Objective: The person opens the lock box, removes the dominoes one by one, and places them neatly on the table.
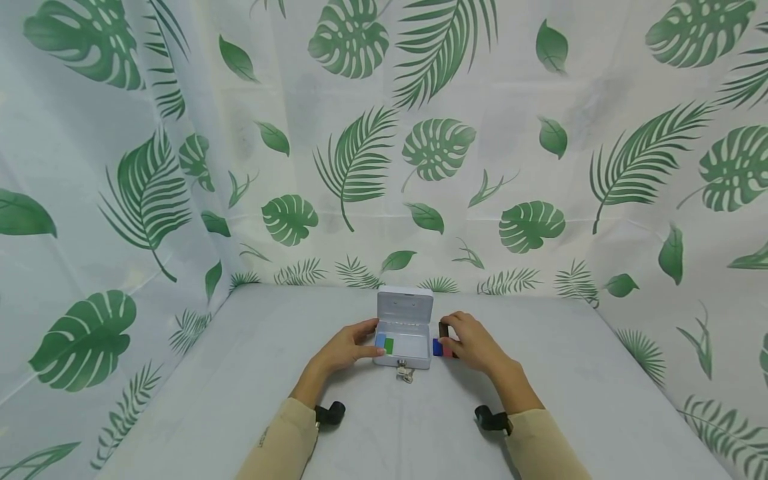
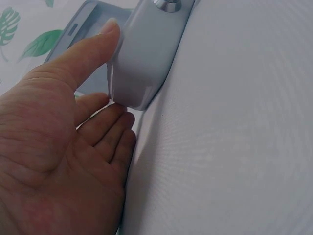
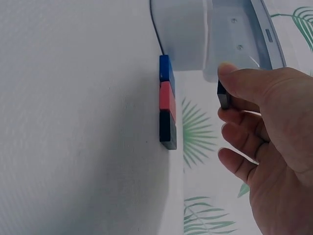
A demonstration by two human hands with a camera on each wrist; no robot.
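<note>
A pale grey cash box (image 1: 420,363) stands with its lid raised and keys (image 1: 407,376) hanging at its front lock. Inside, along the left wall, lie a light blue block (image 1: 381,341) and a green block (image 1: 389,346). My left hand (image 1: 343,348) rests against the box's left side, its thumb straight at the rim and its fingertips at the outer wall. To the right of the box, my right hand (image 1: 474,341) pinches a dark block (image 3: 223,96) between thumb and index finger, above the table. Below it a blue block (image 3: 167,71), a red block (image 3: 167,97) and a black block (image 3: 167,128) form a row.
The white-covered table (image 1: 228,387) reaches back to a hanging white cloth (image 1: 480,153) with green leaf prints. Each wrist wears a small black camera, the left one (image 1: 331,414) and the right one (image 1: 491,419), below beige sleeves.
</note>
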